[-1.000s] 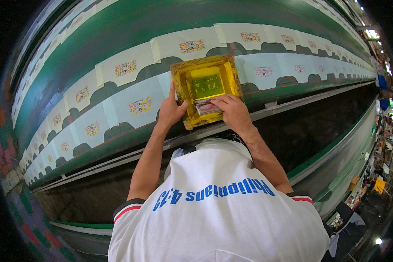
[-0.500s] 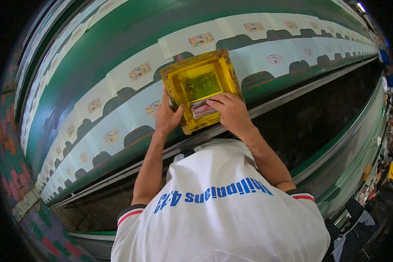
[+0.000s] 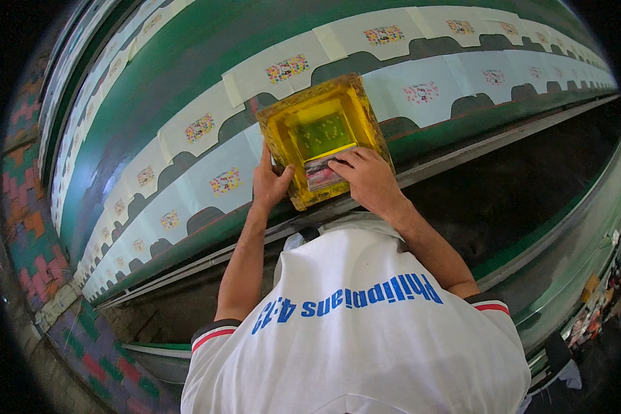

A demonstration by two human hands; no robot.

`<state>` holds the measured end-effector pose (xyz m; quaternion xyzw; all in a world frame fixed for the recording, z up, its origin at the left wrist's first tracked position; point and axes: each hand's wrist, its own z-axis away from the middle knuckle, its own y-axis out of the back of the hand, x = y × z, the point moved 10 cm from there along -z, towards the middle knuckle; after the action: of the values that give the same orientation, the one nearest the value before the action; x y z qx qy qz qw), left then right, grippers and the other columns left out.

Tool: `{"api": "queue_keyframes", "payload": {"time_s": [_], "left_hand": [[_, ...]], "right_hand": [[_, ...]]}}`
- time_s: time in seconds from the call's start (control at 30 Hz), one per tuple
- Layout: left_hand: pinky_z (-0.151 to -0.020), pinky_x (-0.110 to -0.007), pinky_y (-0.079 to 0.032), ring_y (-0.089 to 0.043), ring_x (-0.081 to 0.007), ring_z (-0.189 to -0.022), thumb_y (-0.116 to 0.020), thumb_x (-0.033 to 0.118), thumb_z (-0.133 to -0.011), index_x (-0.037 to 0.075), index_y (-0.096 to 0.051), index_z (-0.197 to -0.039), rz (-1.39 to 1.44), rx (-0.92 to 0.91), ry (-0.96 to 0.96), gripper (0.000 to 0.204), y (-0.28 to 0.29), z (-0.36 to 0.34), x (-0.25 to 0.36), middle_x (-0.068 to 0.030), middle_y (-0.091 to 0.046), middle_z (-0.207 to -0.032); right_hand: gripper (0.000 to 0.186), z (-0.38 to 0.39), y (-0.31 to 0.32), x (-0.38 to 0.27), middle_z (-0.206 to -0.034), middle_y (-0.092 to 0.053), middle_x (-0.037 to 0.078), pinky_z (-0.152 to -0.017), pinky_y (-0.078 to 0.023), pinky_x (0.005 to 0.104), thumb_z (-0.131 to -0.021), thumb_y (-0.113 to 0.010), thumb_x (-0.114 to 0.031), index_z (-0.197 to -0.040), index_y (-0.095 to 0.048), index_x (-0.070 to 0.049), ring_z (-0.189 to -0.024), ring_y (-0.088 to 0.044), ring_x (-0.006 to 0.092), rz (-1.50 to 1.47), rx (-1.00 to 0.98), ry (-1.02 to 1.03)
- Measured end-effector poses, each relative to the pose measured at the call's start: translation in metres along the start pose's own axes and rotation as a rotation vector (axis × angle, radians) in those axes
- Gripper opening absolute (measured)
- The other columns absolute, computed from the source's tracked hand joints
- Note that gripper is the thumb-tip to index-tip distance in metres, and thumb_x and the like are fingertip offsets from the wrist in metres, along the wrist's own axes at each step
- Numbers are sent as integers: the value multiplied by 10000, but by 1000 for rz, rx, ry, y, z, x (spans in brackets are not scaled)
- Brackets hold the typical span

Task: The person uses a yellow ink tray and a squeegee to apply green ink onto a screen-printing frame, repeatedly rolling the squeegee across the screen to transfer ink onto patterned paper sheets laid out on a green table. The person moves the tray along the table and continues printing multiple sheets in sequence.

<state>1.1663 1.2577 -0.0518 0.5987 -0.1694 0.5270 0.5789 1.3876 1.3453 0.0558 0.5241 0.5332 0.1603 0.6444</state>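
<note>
A yellow-coated screen-printing frame rests or hovers over the nearer row of pale panels; I cannot tell which. Its window is a translucent yellow-green with small pale spots. My left hand grips the frame's left side, its thumb on the near inner edge. Inside the frame, at its near end, lies a squeegee smeared with pink and dark ink. My right hand closes over the squeegee's right part, fingers on top. Just left of my left hand is a panel with a colourful print.
Two rows of pale cut panels with small colourful prints run along a long green table. A metal rail edges its near side, with a dark gap beyond. Another long table stands at right. Coloured paving is at left.
The frame has shifted rightward along the panels, with both hands keeping their hold. The print beside my left hand, partly covered before, now shows whole. The whole view has shifted slightly.
</note>
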Motion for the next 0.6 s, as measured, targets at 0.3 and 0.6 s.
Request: {"api": "queue_keyframes", "payload": {"time_s": [0.3, 0.6], "left_hand": [[-667, -407, -600, -752, -260, -669, -768, 236, -937, 82, -217, -1773, -89, -2, 45, 1013, 1, 1, -6, -198, -807, -928], [-702, -461, -613, -782, -356, -729, -759, 277, -934, 63, -169, -1772, -116, -14, -29, 1047, 0, 1, 3, -225, -792, -891]], "right_hand": [[412, -9, 0, 6, -1231, -725, 83, -1085, -532, 452, -879, -717, -78, -1287, -775, -95, -1210, -662, 297, -10, -38, 10], [434, 9, 0, 1, -1236, -734, 64, -1066, -555, 428, -860, -707, -26, -1280, -794, -93, -1208, -668, 291, -17, -49, 2]]}}
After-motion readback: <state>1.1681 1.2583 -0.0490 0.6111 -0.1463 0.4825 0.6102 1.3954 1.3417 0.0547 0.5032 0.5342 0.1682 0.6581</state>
